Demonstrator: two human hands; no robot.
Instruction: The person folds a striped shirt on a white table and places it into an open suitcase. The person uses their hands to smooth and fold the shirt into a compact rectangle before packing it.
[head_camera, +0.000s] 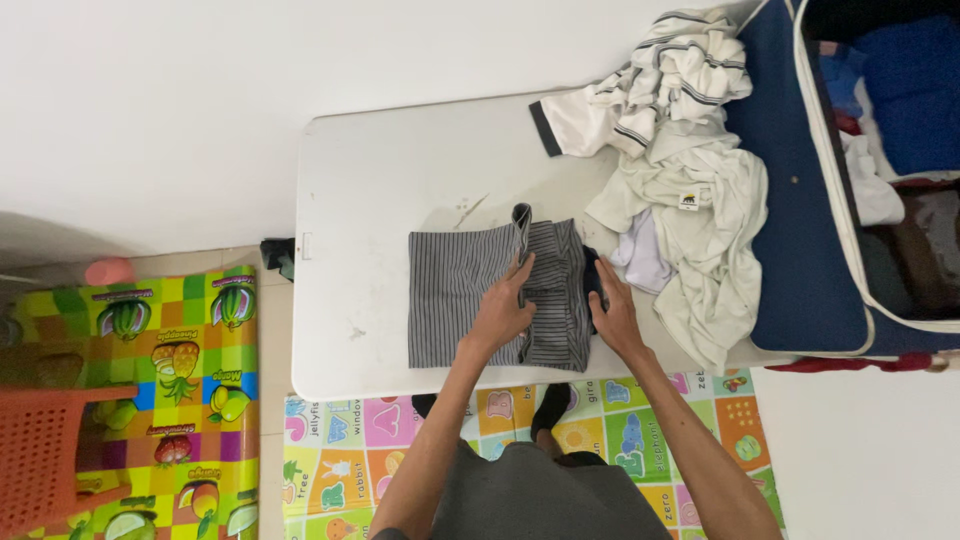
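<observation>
A grey striped garment (470, 295) is lying flat on the white table (385, 170), directly under both hands. The left hand (503, 312) is resting open on its middle, fingers stretched forward along a fold line and pressing the cloth down. The right hand (612, 312) is lying open on the garment's right edge, fingers spread over a dark band of fabric there; neither hand is gripping anything. Just beyond the right hand, one loose heap of pale clothes (690, 230) is sitting on the table, with a cream shirt on the near side and a white top with dark stripes on the far side. Further right of that hand, one open blue suitcase (800, 230) is holding more folded clothing. The table is standing against a plain white wall. Below the hands, two bright play mats are covering the floor: an alphabet mat (340, 460) near the person's legs and a fruit-patterned mat (190, 380) well to the left, where one orange plastic chair (45, 455) is standing.
</observation>
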